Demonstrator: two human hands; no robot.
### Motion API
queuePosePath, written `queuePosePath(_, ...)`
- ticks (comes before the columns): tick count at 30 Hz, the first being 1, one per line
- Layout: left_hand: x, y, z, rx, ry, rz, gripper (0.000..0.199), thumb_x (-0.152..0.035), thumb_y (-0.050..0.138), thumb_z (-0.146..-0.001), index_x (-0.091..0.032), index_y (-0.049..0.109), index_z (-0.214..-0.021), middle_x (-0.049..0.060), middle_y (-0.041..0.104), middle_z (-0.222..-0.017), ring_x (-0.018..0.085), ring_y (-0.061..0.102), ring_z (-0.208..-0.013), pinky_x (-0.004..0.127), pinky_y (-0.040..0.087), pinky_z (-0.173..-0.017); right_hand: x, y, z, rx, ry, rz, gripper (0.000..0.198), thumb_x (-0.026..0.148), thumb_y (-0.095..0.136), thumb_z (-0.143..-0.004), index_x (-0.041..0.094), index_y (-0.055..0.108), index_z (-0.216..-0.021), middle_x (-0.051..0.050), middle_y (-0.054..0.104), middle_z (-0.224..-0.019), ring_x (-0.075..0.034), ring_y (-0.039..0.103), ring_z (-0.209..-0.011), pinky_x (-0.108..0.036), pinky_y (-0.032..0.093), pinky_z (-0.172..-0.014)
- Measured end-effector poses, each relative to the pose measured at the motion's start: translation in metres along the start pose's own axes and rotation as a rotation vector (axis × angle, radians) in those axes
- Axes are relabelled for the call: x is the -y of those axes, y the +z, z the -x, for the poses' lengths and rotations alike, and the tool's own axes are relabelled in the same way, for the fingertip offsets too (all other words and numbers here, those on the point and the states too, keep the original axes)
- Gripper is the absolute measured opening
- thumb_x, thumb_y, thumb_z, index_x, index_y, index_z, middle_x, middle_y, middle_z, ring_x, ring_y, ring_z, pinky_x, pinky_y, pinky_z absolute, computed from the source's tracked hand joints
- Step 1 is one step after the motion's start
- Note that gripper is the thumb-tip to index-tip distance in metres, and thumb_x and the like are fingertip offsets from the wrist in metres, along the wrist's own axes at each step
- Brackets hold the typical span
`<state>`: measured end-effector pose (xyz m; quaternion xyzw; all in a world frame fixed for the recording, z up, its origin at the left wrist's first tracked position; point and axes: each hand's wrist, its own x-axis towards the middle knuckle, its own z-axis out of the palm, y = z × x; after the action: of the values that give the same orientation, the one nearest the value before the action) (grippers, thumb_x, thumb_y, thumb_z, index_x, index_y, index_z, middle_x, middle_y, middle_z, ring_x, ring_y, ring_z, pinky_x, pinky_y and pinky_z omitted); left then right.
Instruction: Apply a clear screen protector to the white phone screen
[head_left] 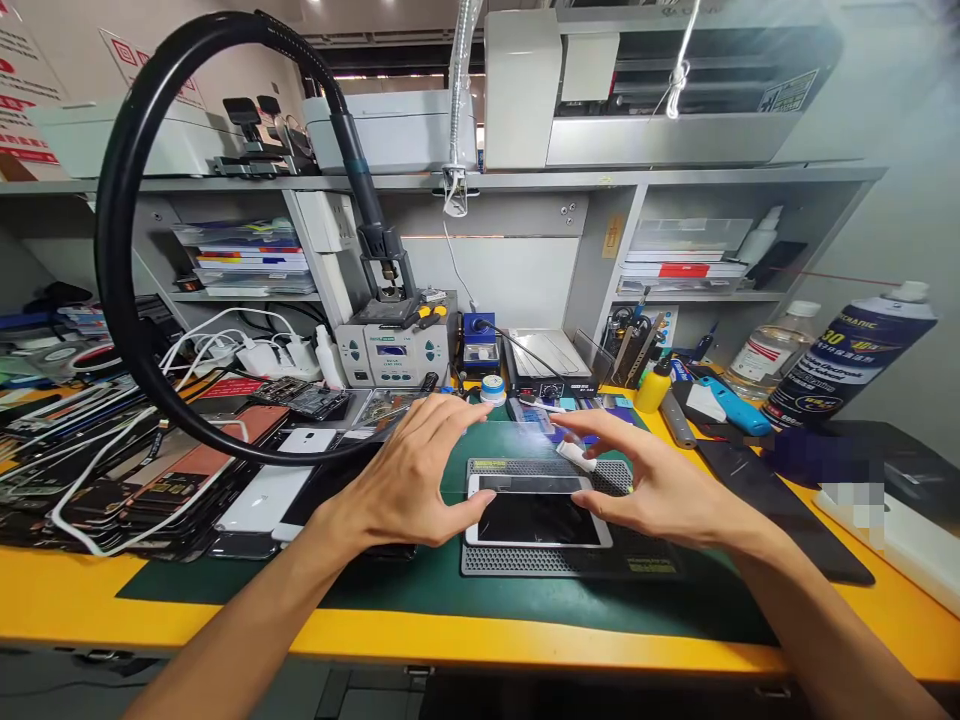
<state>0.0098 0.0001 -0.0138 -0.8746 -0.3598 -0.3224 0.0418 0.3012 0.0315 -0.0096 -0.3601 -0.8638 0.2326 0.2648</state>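
Note:
A white-framed phone (544, 525) with a dark screen lies face up on a grey perforated mat (517, 566). Over its upper part there seems to be a clear screen protector (534, 484), seen mostly by a thin lower edge and a pale sheen. My left hand (424, 465) grips its left end, thumb below and index finger above. At the other end my right hand (637, 475) holds it in the same way. Whether the sheet touches the phone I cannot tell. A small white tube (576, 456) lies beside my right fingers.
Stacked phones and parts (157, 480) crowd the left, under a curved black hose (112, 230). A grey soldering station (394, 350) stands behind my left hand. On the right are a spray can (847, 350), a clear bottle (772, 350) and a black pad (787, 510).

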Motion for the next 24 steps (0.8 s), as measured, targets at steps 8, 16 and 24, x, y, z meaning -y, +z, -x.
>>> queuePosePath(8, 0.0039, -0.0013, -0.0006, 0.014, -0.001, -0.056, 0.068, -0.037, 0.073, -0.078, -0.016, 0.045, -0.137, 0.015, 0.059, -0.119, 0.034, 0.052, -0.114, 0.052, 0.042, -0.102, -0.0007, -0.0010, 0.0012, -0.019, -0.007, -0.013, 0.070, 0.023, 0.069, -0.079, 0.033, 0.047, -0.145, -0.005, 0.050, -0.148, -0.028, 0.053, -0.129, -0.040, 0.052, -0.102)
queuePosePath(16, 0.0017, -0.0030, -0.0011, 0.010, -0.007, -0.031, 0.058, -0.034, 0.072, -0.077, -0.019, 0.050, -0.128, 0.014, 0.060, -0.116, 0.033, 0.054, -0.110, 0.053, 0.044, -0.100, -0.0010, 0.0010, 0.0026, -0.027, -0.035, 0.044, 0.073, 0.025, 0.069, -0.080, 0.034, 0.043, -0.147, -0.005, 0.050, -0.148, -0.031, 0.049, -0.133, -0.043, 0.052, -0.102)
queuePosePath(24, 0.0007, -0.0045, -0.0002, 0.034, -0.039, 0.033, 0.059, -0.037, 0.073, -0.075, -0.022, 0.050, -0.127, 0.012, 0.060, -0.118, 0.034, 0.054, -0.112, 0.053, 0.043, -0.101, 0.0022, -0.0002, 0.0032, 0.003, -0.007, 0.116, 0.072, 0.039, 0.074, -0.081, 0.035, 0.044, -0.146, -0.007, 0.054, -0.140, -0.030, 0.060, -0.115, -0.044, 0.054, -0.098)
